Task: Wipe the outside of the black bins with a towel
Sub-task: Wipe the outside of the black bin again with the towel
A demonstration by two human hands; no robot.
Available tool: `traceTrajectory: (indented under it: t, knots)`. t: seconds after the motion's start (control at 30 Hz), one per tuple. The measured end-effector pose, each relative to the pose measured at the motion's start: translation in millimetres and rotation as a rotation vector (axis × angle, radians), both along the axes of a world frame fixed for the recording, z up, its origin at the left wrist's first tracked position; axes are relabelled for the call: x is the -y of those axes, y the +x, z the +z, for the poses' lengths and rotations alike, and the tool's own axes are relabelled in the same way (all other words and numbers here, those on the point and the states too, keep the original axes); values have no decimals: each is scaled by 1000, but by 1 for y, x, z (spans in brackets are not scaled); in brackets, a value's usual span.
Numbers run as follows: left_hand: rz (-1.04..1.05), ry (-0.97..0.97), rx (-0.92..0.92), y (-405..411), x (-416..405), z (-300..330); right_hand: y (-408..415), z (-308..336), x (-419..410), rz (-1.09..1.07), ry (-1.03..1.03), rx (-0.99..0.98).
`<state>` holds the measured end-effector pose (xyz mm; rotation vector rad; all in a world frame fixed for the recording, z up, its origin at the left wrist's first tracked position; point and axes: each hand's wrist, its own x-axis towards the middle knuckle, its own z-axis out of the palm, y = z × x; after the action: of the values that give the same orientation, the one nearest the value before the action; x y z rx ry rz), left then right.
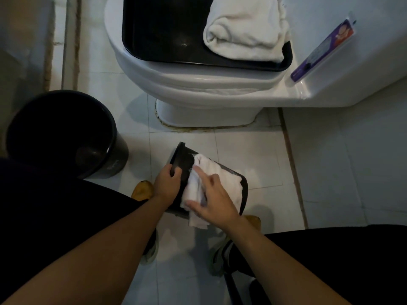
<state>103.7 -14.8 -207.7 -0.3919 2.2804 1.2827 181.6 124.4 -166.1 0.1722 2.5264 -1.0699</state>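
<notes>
Black small bin [184,160]: lies tipped on its side over the white tiled floor [330,168], in front of the toilet, between the person's knees.
Left hand [167,186]: its grip is closed round the bin's rim, fingers curled over the edge.
Right hand [214,202]: fingers mostly straight, pressing the towel flat onto the bin's outer wall; the grip is loose, not clenched.
White towel [211,172]: draped over the bin's side, partly under the right hand.
Larger black bin [66,133]: stands upright on the floor at the left, apart from the small one.
Toilet [198,84]: carries a black tray [158,29] holding a folded white towel [244,34].
</notes>
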Motion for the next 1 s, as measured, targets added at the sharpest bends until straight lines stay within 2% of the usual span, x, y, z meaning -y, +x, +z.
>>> traceTrajectory:
  t: [0.07, 0.13, 0.23, 0.37, 0.43, 0.6, 0.73, 0.83, 1.0]
  knots:
    - [-4, -10, 2, -1, -1, 0, 3, -3, -3, 153, 95, -1]
    - [-3, -17, 11, -2, -1, -1, 4, -9, -9, 256, 305, -35]
    - [12, -15, 15, 1, 1, -3, -1, -15, -13, 258, 532, 2]
    - [20, 3, 31, 4, 4, -6, -17, -31, -6, 364, 571, 118]
    - [37, 41, 61, 2, 5, -8, -22, -35, -4, 351, 557, 131]
    - [38, 26, 54, -1, 0, -10, -9, -33, -11, 400, 608, -107]
    - [5, -51, 69, -19, -7, -8, 11, -27, -14, 294, 442, -167]
    - [-58, -2, 24, -27, -11, -8, 24, -19, -14, 163, 398, -137]
    - [57, 76, 36, -11, -17, -14, 14, -10, -4, -282, 345, 41]
